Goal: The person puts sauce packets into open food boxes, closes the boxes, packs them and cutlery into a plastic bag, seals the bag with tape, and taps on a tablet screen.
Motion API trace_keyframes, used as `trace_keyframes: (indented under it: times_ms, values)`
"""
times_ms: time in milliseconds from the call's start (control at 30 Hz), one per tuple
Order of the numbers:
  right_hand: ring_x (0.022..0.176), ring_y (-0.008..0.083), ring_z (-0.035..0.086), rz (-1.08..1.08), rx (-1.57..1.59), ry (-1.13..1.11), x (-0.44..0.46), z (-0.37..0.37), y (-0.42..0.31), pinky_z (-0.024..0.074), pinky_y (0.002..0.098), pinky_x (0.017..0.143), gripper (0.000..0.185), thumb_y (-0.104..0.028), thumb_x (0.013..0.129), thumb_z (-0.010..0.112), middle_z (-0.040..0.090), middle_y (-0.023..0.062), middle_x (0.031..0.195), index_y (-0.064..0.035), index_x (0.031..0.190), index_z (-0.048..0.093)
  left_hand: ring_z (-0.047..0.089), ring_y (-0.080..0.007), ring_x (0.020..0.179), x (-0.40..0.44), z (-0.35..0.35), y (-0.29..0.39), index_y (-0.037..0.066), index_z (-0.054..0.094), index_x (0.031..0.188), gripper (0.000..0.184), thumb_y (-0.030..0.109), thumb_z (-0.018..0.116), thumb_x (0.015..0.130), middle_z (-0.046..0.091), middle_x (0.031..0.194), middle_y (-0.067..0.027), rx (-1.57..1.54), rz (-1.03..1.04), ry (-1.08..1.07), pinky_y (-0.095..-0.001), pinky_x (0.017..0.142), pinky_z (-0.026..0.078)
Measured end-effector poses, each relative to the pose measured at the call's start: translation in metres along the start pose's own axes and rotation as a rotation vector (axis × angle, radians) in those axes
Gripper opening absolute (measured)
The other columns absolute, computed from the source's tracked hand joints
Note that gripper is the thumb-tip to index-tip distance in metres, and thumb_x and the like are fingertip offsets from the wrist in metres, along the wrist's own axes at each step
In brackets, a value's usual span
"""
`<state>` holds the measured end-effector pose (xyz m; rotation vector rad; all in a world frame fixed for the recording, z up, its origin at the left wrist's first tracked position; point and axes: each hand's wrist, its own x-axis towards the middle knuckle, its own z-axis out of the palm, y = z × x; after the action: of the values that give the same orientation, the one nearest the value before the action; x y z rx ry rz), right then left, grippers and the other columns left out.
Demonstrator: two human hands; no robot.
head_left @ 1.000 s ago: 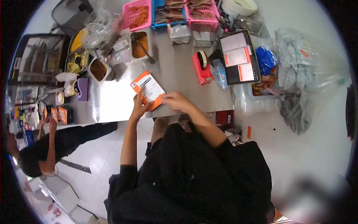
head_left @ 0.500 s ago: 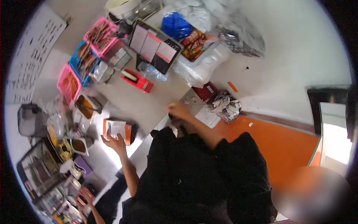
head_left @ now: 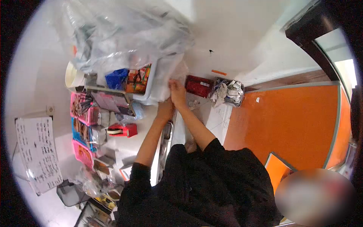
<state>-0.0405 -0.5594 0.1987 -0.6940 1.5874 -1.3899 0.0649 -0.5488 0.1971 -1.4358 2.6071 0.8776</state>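
Observation:
Translucent white plastic bags (head_left: 166, 68) lie at the far edge of the table, against a white tub (head_left: 151, 77). My right hand (head_left: 177, 91) is closed at the edge of this plastic, with the fingers bent around it. Just below and touching it is my left hand (head_left: 165, 109), whose fingers are mostly hidden, so its hold cannot be made out. The tub holds colourful printed packets (head_left: 138, 80) and a blue plastic bundle (head_left: 116, 78).
A red tape dispenser (head_left: 126, 130) and a tablet on a stand (head_left: 109, 101) are on the table. Pink baskets (head_left: 82, 153) and a blue basket (head_left: 81, 130) line the wall. A bin of crumpled paper (head_left: 228, 92) stands beside a dark red box (head_left: 198, 86) on the floor.
My view has turned toward the plastic bags. My left hand has left the spot above the booklet and joined my right hand, which has reached forward to the plastic.

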Motion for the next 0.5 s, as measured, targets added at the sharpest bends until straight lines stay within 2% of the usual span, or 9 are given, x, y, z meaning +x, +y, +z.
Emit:
trace_keyframes:
  times_ms: [33, 100, 167, 200, 267, 300, 400, 500]
  values:
    - [0.094, 0.0231, 0.058, 0.026, -0.065, 0.107, 0.013, -0.004, 0.031, 0.0449, 0.0331, 0.084, 0.031, -0.023, 0.091, 0.054, 0.061, 0.0104, 0.104, -0.0023, 0.114, 0.054, 0.045, -0.041, 0.115, 0.008, -0.007, -0.003, -0.003, 0.054, 0.113, 0.038, 0.02, 0.052, 0.083, 0.05, 0.118, -0.0269, -0.004, -0.103, -0.092, -0.0508, 0.098, 0.032]
    - [0.084, 0.0186, 0.06, 0.082, -0.196, 0.313, 0.04, -0.008, 0.082, 0.0465, 0.0307, 0.078, 0.03, -0.02, 0.088, 0.057, 0.063, 0.0063, 0.094, -0.0029, 0.113, 0.055, 0.058, -0.0446, 0.079, 0.012, -0.002, -0.008, -0.002, 0.053, 0.098, 0.027, 0.022, 0.046, 0.089, 0.06, 0.088, -0.0257, 0.131, 0.052, 0.131, -0.0528, 0.071, 0.045]
    - [0.079, 0.0155, 0.058, 0.349, 0.511, -0.026, 0.045, -0.013, 0.09, 0.0462, 0.0288, 0.075, 0.03, -0.017, 0.086, 0.06, 0.062, 0.0055, 0.092, -0.0036, 0.112, 0.056, 0.06, -0.0414, 0.082, 0.008, -0.036, 0.023, -0.001, 0.057, 0.093, 0.024, 0.021, 0.048, 0.087, 0.061, 0.09, -0.0238, 0.08, -0.169, 0.026, -0.0513, 0.074, 0.045]
    - [0.077, 0.014, 0.057, 0.469, 0.864, -0.206, 0.045, -0.014, 0.092, 0.046, 0.0279, 0.073, 0.03, -0.016, 0.085, 0.062, 0.062, 0.0052, 0.091, -0.0039, 0.112, 0.056, 0.06, -0.0409, 0.078, 0.009, -0.036, 0.018, 0.0, 0.057, 0.09, 0.024, 0.022, 0.047, 0.089, 0.062, 0.087, -0.023, 0.063, -0.131, 0.117, -0.0507, 0.071, 0.046]
    - [0.076, 0.0127, 0.055, 0.461, 0.609, -0.196, 0.041, -0.017, 0.066, 0.0456, 0.0284, 0.072, 0.029, -0.015, 0.084, 0.063, 0.061, 0.0043, 0.092, -0.0049, 0.11, 0.057, 0.061, -0.04, 0.071, 0.013, -0.038, 0.001, 0.001, 0.057, 0.086, 0.027, 0.025, 0.046, 0.091, 0.062, 0.081, -0.0215, 0.024, -0.051, 0.313, -0.0495, 0.064, 0.048]
    - [0.076, 0.0121, 0.054, 0.456, 0.479, -0.194, 0.041, -0.018, 0.062, 0.0454, 0.0286, 0.071, 0.028, -0.015, 0.083, 0.063, 0.06, 0.0039, 0.093, -0.0053, 0.108, 0.057, 0.061, -0.04, 0.071, 0.012, -0.042, 0.003, 0.002, 0.057, 0.087, 0.027, 0.026, 0.046, 0.091, 0.062, 0.081, -0.0211, 0.089, -0.07, 0.256, -0.0492, 0.064, 0.048]
    - [0.079, 0.0115, 0.052, 0.215, 0.004, -0.241, 0.044, -0.022, 0.074, 0.0454, 0.028, 0.069, 0.021, -0.015, 0.083, 0.063, 0.058, 0.0029, 0.09, -0.0063, 0.102, 0.058, 0.061, -0.0395, 0.072, 0.012, -0.047, 0.003, 0.004, 0.059, 0.091, 0.028, 0.03, 0.048, 0.091, 0.062, 0.083, -0.0205, 0.23, -0.147, 0.081, -0.0481, 0.064, 0.048]
    - [0.08, 0.0121, 0.052, 0.011, 0.118, -0.071, 0.041, -0.02, 0.068, 0.046, 0.0282, 0.064, 0.018, -0.017, 0.083, 0.064, 0.055, 0.0013, 0.084, -0.0069, 0.096, 0.056, 0.058, -0.0389, 0.077, 0.018, -0.037, -0.003, 0.004, 0.057, 0.095, 0.029, 0.031, 0.049, 0.089, 0.06, 0.088, -0.02, 0.239, -0.177, 0.044, -0.047, 0.068, 0.046]
